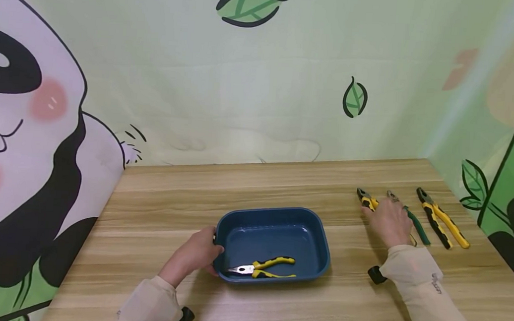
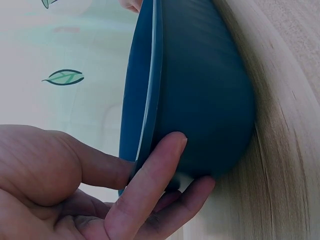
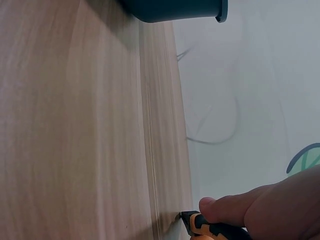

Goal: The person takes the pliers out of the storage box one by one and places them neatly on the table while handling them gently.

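My left hand (image 1: 197,251) grips the left end of a dark blue plastic basin (image 1: 271,280), its thumb at the rim and its fingers against the outer wall (image 2: 205,85). Inside the basin lie yellow-and-black long-nose pliers (image 1: 260,269). Over at the right, my right hand (image 1: 389,222) holds yellow-and-black pliers (image 1: 364,195), mostly hidden beneath it. The right wrist view shows the thumb on one side of these pliers (image 3: 200,224) and a finger below. Close beside that hand are green-handled pliers (image 1: 418,226), partly covered by it.
Farther right, another pair of yellow-and-black pliers (image 1: 443,221) lies on the wooden table (image 1: 156,193). A pale cloth backdrop (image 1: 261,106) with leaf and panda prints stands behind the table and along its sides.
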The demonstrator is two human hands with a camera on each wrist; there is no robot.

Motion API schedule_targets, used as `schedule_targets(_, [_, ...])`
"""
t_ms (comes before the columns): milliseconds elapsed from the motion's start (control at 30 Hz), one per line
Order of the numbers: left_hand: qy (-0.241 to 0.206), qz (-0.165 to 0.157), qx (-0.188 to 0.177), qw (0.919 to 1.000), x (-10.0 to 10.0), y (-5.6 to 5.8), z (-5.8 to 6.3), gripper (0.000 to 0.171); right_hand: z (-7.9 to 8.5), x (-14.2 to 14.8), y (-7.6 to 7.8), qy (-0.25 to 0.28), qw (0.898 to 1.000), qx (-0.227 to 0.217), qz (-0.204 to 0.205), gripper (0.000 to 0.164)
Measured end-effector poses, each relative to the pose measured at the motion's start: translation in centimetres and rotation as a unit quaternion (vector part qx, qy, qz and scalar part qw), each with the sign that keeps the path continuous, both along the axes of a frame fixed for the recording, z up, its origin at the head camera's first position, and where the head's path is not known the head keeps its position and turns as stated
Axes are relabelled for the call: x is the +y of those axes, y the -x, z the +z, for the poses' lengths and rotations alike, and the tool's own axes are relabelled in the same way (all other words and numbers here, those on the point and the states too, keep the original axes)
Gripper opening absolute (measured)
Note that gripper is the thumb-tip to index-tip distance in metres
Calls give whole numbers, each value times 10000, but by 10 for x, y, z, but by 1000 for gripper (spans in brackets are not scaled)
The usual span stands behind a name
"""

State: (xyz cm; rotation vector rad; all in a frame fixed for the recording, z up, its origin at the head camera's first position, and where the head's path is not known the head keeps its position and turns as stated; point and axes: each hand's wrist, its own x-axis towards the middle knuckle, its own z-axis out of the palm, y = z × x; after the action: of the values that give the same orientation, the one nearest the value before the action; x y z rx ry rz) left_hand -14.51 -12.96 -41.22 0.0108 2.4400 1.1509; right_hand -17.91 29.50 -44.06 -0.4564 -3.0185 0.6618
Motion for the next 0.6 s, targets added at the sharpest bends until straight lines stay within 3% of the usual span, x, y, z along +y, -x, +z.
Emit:
schedule_targets(300, [28,13,-14,10000,1,0,-1,43,-1,1,2,82,9998,-161,-24,48])
schedule_targets(500, [11,8,8,10000,1,0,0,43,0,2,3,86,9994,-334,21,64])
schedule_targets(600, [21,8,9,10000,1,0,-1,43,1,2,3,114,9992,-385,8,61])
